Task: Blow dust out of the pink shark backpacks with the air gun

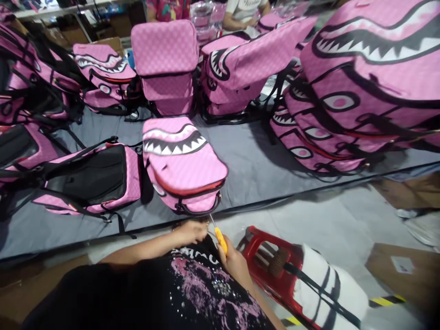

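My right hand is wrapped round a yellow-handled tool, whose thin metal shaft points up and away from me. The kind of tip is too small to make out. Close beside it, my left hand has its fingers curled together near a small gold-coloured bit. What they grip is hidden. Just beyond both hands, a pink backpack with a shark-mouth print lies at the table's near edge. The tool's tip comes close to its lower edge; contact cannot be told.
The grey-covered table holds another pink backpack with its black back panel up. Stacked backpacks stand at right, and more line the far side. A red stool stands on the floor at my right, near a cardboard box. People work opposite.
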The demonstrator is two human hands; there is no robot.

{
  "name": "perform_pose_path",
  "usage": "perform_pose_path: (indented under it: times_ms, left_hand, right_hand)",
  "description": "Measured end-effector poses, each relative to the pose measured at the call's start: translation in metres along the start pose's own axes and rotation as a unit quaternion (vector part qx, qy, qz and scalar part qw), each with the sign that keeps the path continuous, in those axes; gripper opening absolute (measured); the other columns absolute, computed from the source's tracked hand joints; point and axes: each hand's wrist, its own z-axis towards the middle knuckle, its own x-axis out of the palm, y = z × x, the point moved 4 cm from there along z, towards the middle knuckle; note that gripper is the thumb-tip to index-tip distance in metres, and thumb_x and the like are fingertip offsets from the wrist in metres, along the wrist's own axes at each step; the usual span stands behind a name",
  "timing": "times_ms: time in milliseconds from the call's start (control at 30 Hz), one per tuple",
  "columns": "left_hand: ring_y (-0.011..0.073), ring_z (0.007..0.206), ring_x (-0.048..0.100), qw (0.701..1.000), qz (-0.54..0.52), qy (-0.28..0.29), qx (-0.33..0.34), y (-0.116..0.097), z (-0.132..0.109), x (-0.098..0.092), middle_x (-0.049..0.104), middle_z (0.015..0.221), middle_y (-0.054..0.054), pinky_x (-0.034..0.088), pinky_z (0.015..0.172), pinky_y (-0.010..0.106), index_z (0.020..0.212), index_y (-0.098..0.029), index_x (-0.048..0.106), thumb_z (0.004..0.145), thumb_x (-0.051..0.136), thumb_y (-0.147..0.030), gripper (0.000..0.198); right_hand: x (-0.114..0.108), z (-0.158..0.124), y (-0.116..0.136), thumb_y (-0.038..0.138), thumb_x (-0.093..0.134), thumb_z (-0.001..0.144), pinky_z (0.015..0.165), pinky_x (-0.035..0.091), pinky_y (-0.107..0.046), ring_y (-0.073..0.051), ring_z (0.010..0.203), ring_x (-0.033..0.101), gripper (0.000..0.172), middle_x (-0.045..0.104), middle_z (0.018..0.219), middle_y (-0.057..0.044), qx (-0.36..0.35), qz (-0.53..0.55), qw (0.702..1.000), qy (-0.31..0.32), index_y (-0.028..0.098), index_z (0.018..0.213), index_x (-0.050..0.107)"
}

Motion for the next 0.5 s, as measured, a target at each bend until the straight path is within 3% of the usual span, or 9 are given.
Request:
perform_pose_path:
  times_ms: [33,100,167,200,233,300,400,500]
  left_hand:
    - [0.0325,0.089,0.071,0.999,0.043,0.003,0.013,-0.001,-0.008,-0.003,0.076,0.084,0.01,0.056,0.084,0.05,0.083,-0.025,0.076,0.07,0.073,-0.052,0.03]
    - [0.0364,0.123,0.058,0.974,0.207,-0.062,0.069,-0.014,-0.01,-0.019,0.068,0.125,0.014,0.042,0.107,0.056,0.114,-0.026,0.072,0.073,0.074,-0.043,0.045]
    - [0.0386,0.147,0.027,0.89,0.418,-0.146,0.106,-0.028,0.004,-0.035,0.036,0.156,0.017,0.021,0.118,0.061,0.145,-0.024,0.048,0.073,0.075,-0.036,0.077]
    - [0.0397,0.15,0.018,0.847,0.494,-0.164,0.106,-0.033,0.016,-0.041,0.026,0.16,0.019,0.016,0.119,0.063,0.151,-0.021,0.039,0.071,0.076,-0.032,0.088]
    - [0.0403,0.15,0.017,0.827,0.529,-0.164,0.096,-0.036,0.029,-0.046,0.024,0.16,0.021,0.016,0.119,0.063,0.151,-0.018,0.038,0.069,0.076,-0.027,0.091]
    - [0.0372,0.143,0.036,0.85,0.494,-0.162,0.09,-0.047,0.049,-0.055,0.042,0.152,0.018,0.027,0.118,0.056,0.144,-0.019,0.05,0.07,0.068,-0.016,0.075]
    - [0.0317,0.111,0.065,0.906,0.326,-0.229,0.141,-0.089,0.058,-0.076,0.073,0.113,0.009,0.044,0.105,0.047,0.118,-0.027,0.072,0.073,0.06,-0.015,0.048]
    - [0.0287,0.088,0.068,0.898,0.263,-0.287,0.205,-0.145,0.049,-0.1,0.073,0.083,0.006,0.048,0.094,0.04,0.096,-0.025,0.077,0.077,0.064,-0.029,0.023]
  right_hand:
    - [0.002,0.005,-0.006,0.043,0.025,0.101,0.067,0.048,-0.031,-0.027,0.082,0.073,0.052,0.075,0.092,-0.013,0.012,-0.005,1.0,0.025,0.016,0.136,0.052]
    - [0.001,0.016,-0.016,0.042,0.027,0.102,0.067,0.047,-0.029,-0.026,0.083,0.072,0.048,0.075,0.091,-0.011,0.027,-0.02,0.997,0.067,0.018,0.135,0.052]
    - [-0.003,0.021,-0.027,0.042,0.029,0.102,0.068,0.046,-0.03,-0.027,0.085,0.072,0.047,0.075,0.092,-0.012,0.04,-0.042,0.994,0.096,0.018,0.135,0.052]
    - [-0.006,0.021,-0.034,0.043,0.029,0.101,0.069,0.046,-0.03,-0.028,0.085,0.072,0.048,0.074,0.093,-0.012,0.048,-0.052,0.992,0.104,0.018,0.135,0.052]
    - [-0.009,0.018,-0.042,0.044,0.028,0.101,0.069,0.046,-0.031,-0.029,0.085,0.072,0.049,0.074,0.092,-0.013,0.058,-0.06,0.991,0.108,0.017,0.134,0.053]
    - [-0.018,0.01,-0.056,0.046,0.025,0.099,0.069,0.047,-0.033,-0.03,0.084,0.072,0.053,0.074,0.088,-0.013,0.068,-0.054,0.992,0.094,0.015,0.129,0.055]
    - [-0.035,0.001,-0.052,0.053,0.023,0.096,0.069,0.048,-0.034,-0.029,0.079,0.071,0.059,0.072,0.083,-0.012,0.01,0.032,0.998,0.044,0.013,0.123,0.058]
    - [-0.055,0.009,-0.023,0.059,0.025,0.093,0.071,0.048,-0.033,-0.025,0.074,0.069,0.062,0.07,0.081,-0.01,-0.081,0.15,0.985,0.015,0.013,0.12,0.057]
